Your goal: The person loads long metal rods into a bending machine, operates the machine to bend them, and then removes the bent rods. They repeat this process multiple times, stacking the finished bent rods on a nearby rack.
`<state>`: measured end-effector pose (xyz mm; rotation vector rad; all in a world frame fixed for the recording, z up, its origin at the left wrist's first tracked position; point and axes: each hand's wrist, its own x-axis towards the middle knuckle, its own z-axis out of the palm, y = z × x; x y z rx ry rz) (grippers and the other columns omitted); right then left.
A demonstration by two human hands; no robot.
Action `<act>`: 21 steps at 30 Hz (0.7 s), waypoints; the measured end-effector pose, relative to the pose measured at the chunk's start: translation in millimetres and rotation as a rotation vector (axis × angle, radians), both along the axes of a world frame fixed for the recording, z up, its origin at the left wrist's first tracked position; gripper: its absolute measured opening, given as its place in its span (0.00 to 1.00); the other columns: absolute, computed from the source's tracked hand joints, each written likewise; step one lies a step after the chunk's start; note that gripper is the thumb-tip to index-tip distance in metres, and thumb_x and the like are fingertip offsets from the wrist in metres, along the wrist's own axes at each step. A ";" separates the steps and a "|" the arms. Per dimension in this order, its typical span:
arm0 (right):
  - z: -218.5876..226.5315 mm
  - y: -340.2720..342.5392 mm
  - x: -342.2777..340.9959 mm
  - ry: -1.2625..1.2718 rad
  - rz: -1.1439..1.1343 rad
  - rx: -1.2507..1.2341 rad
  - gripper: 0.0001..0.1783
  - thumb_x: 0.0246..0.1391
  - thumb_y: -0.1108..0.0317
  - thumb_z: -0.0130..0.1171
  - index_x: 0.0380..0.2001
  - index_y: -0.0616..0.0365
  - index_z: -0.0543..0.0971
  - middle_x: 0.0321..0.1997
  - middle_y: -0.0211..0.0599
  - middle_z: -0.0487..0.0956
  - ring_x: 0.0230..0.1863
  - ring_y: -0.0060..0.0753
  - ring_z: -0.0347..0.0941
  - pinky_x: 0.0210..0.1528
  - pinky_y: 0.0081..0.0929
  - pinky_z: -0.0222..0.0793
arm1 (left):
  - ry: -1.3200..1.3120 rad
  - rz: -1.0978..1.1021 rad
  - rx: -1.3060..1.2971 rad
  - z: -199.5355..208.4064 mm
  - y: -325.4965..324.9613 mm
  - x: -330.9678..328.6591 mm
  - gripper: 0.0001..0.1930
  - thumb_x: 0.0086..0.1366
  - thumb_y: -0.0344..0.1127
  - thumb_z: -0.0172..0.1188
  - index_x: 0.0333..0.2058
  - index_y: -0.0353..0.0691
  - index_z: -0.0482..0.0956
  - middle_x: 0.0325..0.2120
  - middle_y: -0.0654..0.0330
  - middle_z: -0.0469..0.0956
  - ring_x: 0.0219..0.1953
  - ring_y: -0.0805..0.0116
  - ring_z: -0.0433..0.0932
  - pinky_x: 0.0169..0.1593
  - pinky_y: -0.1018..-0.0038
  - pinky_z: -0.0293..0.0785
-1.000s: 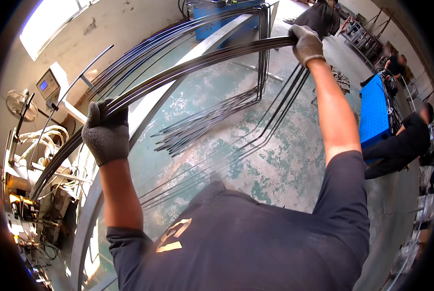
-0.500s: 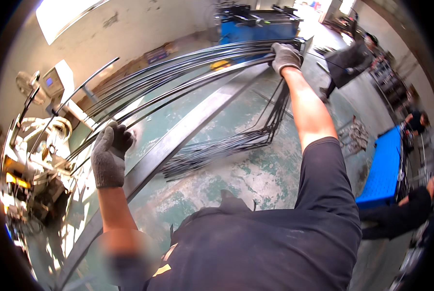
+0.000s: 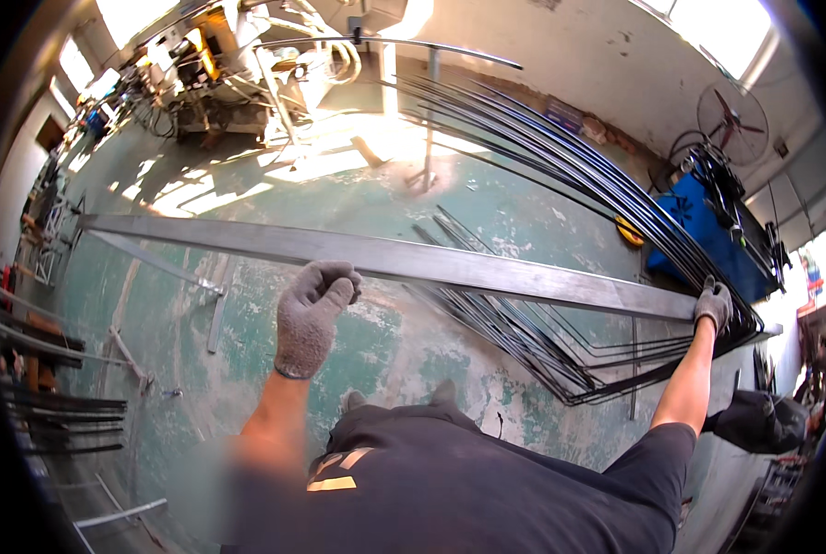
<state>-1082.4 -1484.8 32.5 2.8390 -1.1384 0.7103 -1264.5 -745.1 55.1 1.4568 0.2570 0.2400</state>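
Note:
My left hand [image 3: 310, 319], in a grey knitted glove, is raised beside the near edge of a long flat metal beam [image 3: 385, 254]. Its fingers curl in toward the thumb, and no object shows in them. Far out to the right, my gloved right hand [image 3: 714, 305] closes round thin black metal rods [image 3: 607, 185] at the beam's right end. Just which rods it grips is partly hidden by the glove. These rods fan out in long curves toward the far middle. Below the beam, bent rod ends [image 3: 561, 374] hang in a bundle.
A metal stand [image 3: 217, 305] props the beam's left part. Behind the rods is a blue machine [image 3: 676, 226], with a standing fan [image 3: 732, 122] near the wall. Machinery with hoses [image 3: 238, 78] stands at far left. Dark bars [image 3: 67, 420] lie at left; a person [image 3: 759, 420] is at right.
My view has swung left, so the beam now runs across the picture. My right hand remains at the rods; the left hand's fingers curl closer to the thumb.

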 end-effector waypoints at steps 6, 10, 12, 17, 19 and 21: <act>2.2 177.1 -13.7 0.055 0.071 -0.015 0.38 0.64 0.29 0.56 0.63 0.45 0.81 0.70 0.40 0.78 0.74 0.52 0.68 0.75 0.52 0.58 | 0.135 0.198 -0.066 -50.4 76.7 -90.3 0.10 0.73 0.27 0.62 0.50 0.30 0.82 0.39 0.59 0.84 0.41 0.72 0.82 0.49 0.74 0.81; -19.2 315.2 -32.4 -0.055 0.397 0.209 0.30 0.68 0.35 0.57 0.53 0.48 0.87 0.55 0.44 0.87 0.59 0.52 0.80 0.66 0.46 0.68 | 0.194 0.301 -0.090 -93.9 149.1 -168.0 0.10 0.73 0.28 0.62 0.49 0.29 0.82 0.37 0.58 0.85 0.40 0.70 0.83 0.47 0.72 0.81; -19.0 403.1 -51.6 -0.059 0.520 0.196 0.28 0.70 0.37 0.56 0.51 0.48 0.88 0.52 0.45 0.87 0.57 0.54 0.81 0.64 0.45 0.69 | 0.235 0.321 -0.079 -111.1 189.9 -211.1 0.09 0.74 0.29 0.61 0.48 0.29 0.81 0.37 0.57 0.85 0.40 0.69 0.84 0.48 0.71 0.82; -11.1 627.2 -95.4 -0.078 0.857 -0.042 0.26 0.72 0.40 0.52 0.51 0.48 0.86 0.51 0.44 0.86 0.58 0.53 0.78 0.70 0.48 0.64 | 0.368 0.543 -0.221 -144.9 296.1 -303.2 0.09 0.74 0.29 0.60 0.48 0.30 0.81 0.34 0.57 0.84 0.34 0.68 0.84 0.41 0.69 0.84; -9.4 709.1 -105.9 -0.163 1.016 -0.125 0.26 0.73 0.42 0.51 0.54 0.49 0.85 0.55 0.46 0.85 0.60 0.54 0.77 0.73 0.48 0.61 | 0.411 0.666 -0.353 -143.7 334.3 -325.2 0.08 0.73 0.30 0.62 0.43 0.31 0.82 0.31 0.59 0.83 0.31 0.70 0.82 0.37 0.72 0.82; -5.7 787.1 -115.2 -0.164 1.089 -0.107 0.23 0.71 0.46 0.56 0.55 0.50 0.83 0.54 0.45 0.85 0.60 0.53 0.78 0.74 0.49 0.59 | 0.408 0.697 -0.329 -149.9 372.5 -337.7 0.07 0.73 0.30 0.61 0.44 0.31 0.82 0.32 0.58 0.83 0.32 0.68 0.83 0.38 0.71 0.82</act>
